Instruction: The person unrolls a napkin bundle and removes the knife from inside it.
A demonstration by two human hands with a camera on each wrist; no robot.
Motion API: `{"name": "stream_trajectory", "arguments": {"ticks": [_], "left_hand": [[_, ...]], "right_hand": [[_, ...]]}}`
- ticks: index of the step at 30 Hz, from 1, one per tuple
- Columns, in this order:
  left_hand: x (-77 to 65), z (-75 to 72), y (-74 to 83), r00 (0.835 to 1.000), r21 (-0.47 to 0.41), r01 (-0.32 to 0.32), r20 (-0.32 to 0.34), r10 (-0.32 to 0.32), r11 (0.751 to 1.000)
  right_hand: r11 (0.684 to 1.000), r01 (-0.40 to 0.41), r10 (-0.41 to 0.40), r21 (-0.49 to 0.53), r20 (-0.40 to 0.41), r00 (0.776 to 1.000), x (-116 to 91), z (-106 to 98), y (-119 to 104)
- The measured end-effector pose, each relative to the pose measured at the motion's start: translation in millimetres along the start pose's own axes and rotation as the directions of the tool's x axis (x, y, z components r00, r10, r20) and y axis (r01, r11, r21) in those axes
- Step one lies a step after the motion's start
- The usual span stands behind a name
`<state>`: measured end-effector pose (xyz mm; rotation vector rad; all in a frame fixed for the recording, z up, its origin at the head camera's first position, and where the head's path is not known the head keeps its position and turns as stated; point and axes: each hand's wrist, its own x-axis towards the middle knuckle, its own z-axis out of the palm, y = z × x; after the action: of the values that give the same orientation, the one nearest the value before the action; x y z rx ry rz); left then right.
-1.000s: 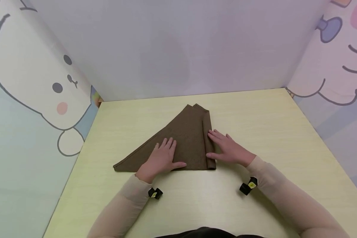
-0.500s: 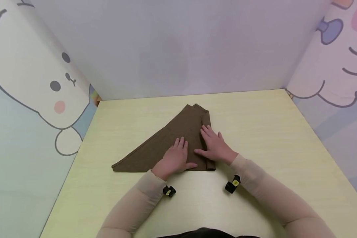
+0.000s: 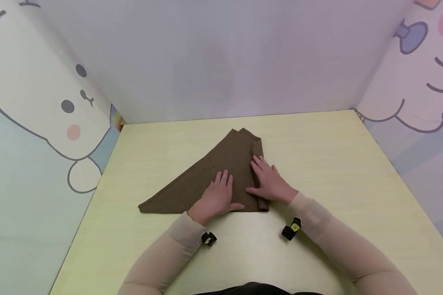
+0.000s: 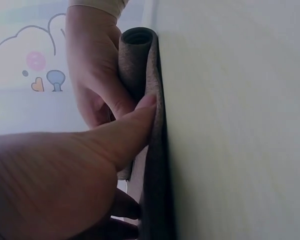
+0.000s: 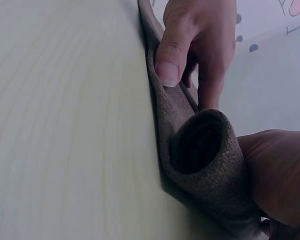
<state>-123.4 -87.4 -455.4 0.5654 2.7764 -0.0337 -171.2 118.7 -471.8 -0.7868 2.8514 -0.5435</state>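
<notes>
Head view: one brown cloth (image 3: pixel 199 180) on counter (image 3: pixel 328 159), right edge in a roll (image 3: pixel 263 205), remainder flat; I judge rolling barely begun, most left. Left hand (image 3: pixel 215 197), grip spread on cloth; right hand (image 3: pixel 270 182), grip spread across roll.

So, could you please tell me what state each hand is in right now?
Left hand: open, fingers resting on the brown cloth.
Right hand: open, fingers laid over the cloth's rolled edge.
</notes>
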Motion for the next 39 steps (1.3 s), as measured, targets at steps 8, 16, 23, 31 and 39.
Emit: {"name": "stream_trajectory", "arguments": {"ticks": [8,16,23,31,39], "left_hand": [[-5.6,-2.4,-1.3,1.0,-0.006,0.0,0.006,0.001,1.0],[-9.1,-1.0,-6.7,1.0,-0.012,0.001,0.006,-0.001,1.0],[-12.4,-0.2,-10.0,1.0,-0.037,0.011,0.01,-0.01,0.999],[-12.3,1.3,-11.6,1.0,-0.045,0.01,0.015,-0.009,0.999],[-13.1,1.8,-12.1,1.0,-0.044,-0.003,0.001,0.003,0.999]], "right_hand": [[1.0,0.023,-0.023,0.021,0.007,1.0,-3,1,4],[0.998,0.033,-0.034,0.053,0.017,0.999,-3,1,3],[0.997,0.031,-0.034,0.072,0.03,0.999,-3,0,4],[0.996,0.047,-0.048,0.078,0.013,0.999,-5,-2,6],[0.993,0.049,-0.05,0.106,0.007,0.999,-9,-7,9]]}}
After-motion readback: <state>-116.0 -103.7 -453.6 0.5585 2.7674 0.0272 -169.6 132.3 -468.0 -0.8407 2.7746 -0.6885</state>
